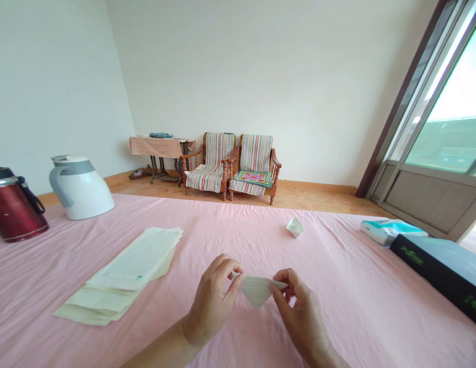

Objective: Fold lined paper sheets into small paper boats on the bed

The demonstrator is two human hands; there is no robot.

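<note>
My left hand (214, 299) and my right hand (301, 312) both pinch a small folded piece of gridded paper (256, 290) just above the pink tablecloth (337, 286). The paper forms a downward-pointing triangle between my fingertips. Left of my hands lies a stack of gridded paper sheets (126, 273). A small white folded paper boat (295, 226) rests on the cloth farther back, right of centre.
A white jug (80, 186) and a red thermos (13, 204) stand at the table's far left. A teal box (391, 230) and a long dark box (445, 268) lie at the right. Two striped armchairs (232, 163) and a small table stand by the far wall.
</note>
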